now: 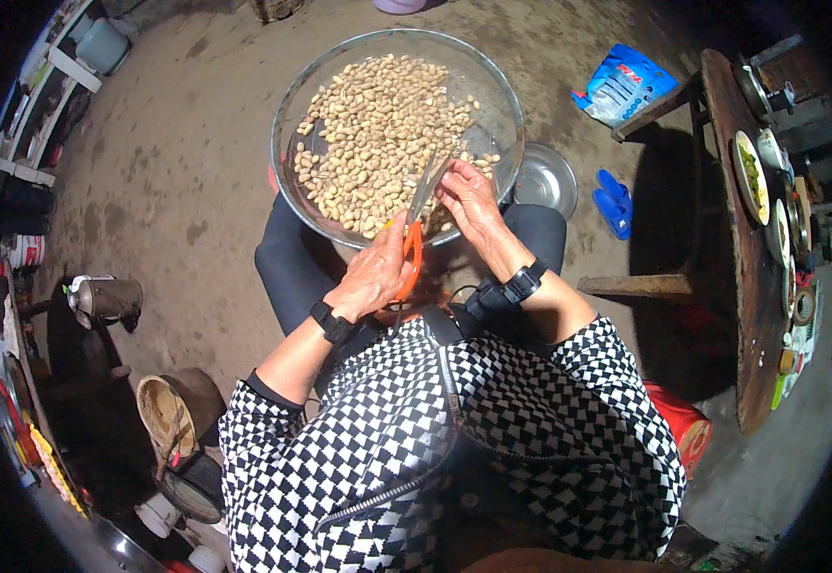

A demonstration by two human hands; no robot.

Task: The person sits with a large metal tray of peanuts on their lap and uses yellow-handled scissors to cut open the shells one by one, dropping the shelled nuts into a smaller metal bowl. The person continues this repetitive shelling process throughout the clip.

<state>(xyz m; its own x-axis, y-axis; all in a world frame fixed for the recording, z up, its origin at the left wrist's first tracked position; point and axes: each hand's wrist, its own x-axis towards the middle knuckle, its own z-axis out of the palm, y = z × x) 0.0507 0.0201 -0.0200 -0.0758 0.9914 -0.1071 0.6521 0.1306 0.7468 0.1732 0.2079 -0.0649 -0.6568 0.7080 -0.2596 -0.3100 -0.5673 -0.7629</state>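
Observation:
My left hand [381,268] grips a pair of scissors [416,215] with orange handles, its blades pointing away from me over a round metal-rimmed sieve [508,93]. Beside the blade tips is my right hand [472,197], thumb and fingers brought together. Whether something small sits between those fingers is hidden by the blades and the glare. Many beige nuts or beans [373,129] are spread across the sieve, heaped towards its middle and left. The sieve's near rim is just beyond my knees.
A steel basin [546,179] stands right of the sieve, near blue slippers [613,204] and a blue printed bag [624,86]. Along the right, a wooden table [728,251] holds dishes. A metal kettle [108,297] and a woven basket [165,415] are on the left.

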